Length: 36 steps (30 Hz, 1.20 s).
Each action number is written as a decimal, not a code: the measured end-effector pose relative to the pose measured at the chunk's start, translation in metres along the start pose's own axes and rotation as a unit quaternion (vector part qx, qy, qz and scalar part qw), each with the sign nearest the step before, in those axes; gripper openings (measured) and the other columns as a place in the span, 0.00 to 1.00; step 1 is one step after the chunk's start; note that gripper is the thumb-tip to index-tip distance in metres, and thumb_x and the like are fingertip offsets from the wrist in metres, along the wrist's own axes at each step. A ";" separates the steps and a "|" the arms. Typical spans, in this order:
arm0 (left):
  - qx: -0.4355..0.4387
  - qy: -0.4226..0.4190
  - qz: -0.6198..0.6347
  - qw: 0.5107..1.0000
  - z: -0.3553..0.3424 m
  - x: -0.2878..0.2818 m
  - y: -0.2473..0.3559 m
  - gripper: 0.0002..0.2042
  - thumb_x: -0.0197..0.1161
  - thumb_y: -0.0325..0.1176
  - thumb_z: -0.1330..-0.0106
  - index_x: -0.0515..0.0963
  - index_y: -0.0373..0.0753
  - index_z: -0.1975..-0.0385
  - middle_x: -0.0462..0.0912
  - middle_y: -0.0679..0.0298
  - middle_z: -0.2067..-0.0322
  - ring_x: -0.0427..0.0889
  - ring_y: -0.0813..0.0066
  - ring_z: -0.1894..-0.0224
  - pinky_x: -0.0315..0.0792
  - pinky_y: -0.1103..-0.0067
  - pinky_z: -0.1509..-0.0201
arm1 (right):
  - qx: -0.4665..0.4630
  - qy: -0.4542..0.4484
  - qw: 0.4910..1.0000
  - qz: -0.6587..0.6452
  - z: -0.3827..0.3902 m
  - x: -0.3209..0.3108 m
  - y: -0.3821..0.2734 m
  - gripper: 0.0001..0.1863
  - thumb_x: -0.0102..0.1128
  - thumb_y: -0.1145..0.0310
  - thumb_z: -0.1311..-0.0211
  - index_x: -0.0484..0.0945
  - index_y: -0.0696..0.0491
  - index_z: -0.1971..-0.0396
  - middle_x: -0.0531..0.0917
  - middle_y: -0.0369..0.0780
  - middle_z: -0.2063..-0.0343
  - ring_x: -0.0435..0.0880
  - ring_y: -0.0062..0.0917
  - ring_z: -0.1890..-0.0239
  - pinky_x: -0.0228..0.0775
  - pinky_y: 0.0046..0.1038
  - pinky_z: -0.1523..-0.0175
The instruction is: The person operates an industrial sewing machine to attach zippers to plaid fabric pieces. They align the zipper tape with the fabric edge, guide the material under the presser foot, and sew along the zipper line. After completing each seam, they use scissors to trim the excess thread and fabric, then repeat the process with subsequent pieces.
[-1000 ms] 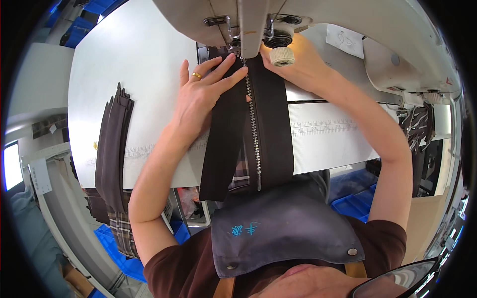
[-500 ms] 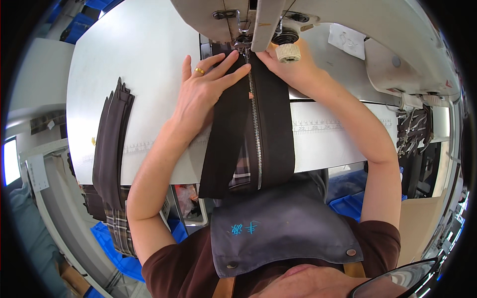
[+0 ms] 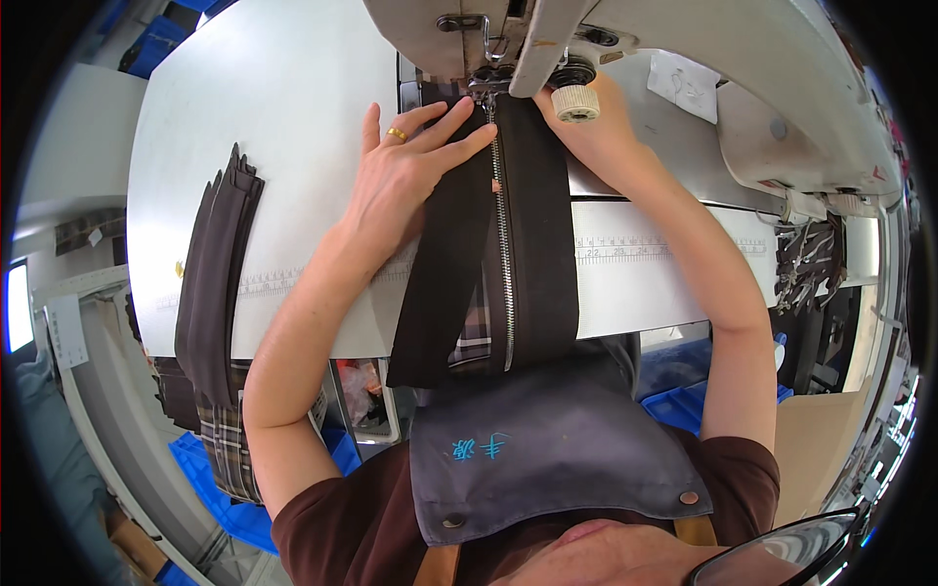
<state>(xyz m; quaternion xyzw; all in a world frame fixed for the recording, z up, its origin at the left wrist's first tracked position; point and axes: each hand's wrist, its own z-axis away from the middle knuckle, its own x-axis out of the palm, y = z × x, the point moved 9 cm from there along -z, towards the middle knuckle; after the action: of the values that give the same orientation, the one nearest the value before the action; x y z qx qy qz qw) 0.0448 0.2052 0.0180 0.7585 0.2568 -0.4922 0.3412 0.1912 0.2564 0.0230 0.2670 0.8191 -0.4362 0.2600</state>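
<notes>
My left hand (image 3: 405,171) lies spread, fingers resting on dark brown fabric (image 3: 542,244) beside the metal zipper (image 3: 506,259). The sewing machine (image 3: 703,34) hides my right fingertips, so I cannot tell their grip. The zipper runs between my hands, past the near table (image 3: 264,88) edge. Leftward, bare tabletop reaches stacked dark strips (image 3: 220,264); below sits a blue bin (image 3: 217,490), contents unclear.
</notes>
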 end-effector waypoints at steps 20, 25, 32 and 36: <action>0.005 0.002 0.004 1.000 0.002 0.002 -0.001 0.35 0.60 0.15 0.56 0.73 0.55 0.45 0.71 0.66 0.41 0.68 0.62 0.40 0.48 0.46 0.35 | 0.033 -0.031 0.996 -0.079 0.003 0.004 0.003 0.11 0.61 0.64 0.49 0.76 0.56 0.76 0.75 0.43 0.80 0.77 0.37 0.76 0.67 0.35 0.71; 0.002 -0.002 0.007 1.000 0.002 0.003 -0.002 0.36 0.59 0.14 0.57 0.73 0.55 0.45 0.71 0.66 0.41 0.67 0.61 0.39 0.48 0.45 0.35 | -0.222 -0.042 0.966 0.126 0.004 0.006 -0.028 0.05 0.59 0.67 0.50 0.78 0.53 0.76 0.76 0.39 0.82 0.79 0.33 0.76 0.70 0.33 0.71; 0.005 -0.010 -0.001 1.000 0.002 0.005 -0.002 0.36 0.58 0.13 0.57 0.72 0.55 0.44 0.70 0.66 0.41 0.67 0.61 0.39 0.48 0.45 0.35 | -0.360 -0.066 0.914 0.178 0.009 0.024 -0.031 0.07 0.60 0.66 0.59 0.77 0.51 0.77 0.75 0.36 0.84 0.80 0.28 0.77 0.71 0.30 0.72; 0.004 -0.010 0.001 1.000 0.002 0.004 -0.003 0.36 0.58 0.13 0.57 0.72 0.55 0.44 0.70 0.66 0.40 0.67 0.61 0.39 0.48 0.46 0.35 | -0.365 -0.051 0.914 0.170 0.006 0.021 -0.027 0.08 0.62 0.66 0.57 0.75 0.53 0.77 0.73 0.36 0.85 0.79 0.29 0.78 0.70 0.31 0.73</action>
<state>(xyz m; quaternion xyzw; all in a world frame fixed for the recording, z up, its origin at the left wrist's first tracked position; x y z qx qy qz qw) 0.0433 0.2053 0.0128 0.7550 0.2506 -0.5009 0.3409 0.1595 0.2430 0.0215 0.2661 0.8490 -0.0686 0.4514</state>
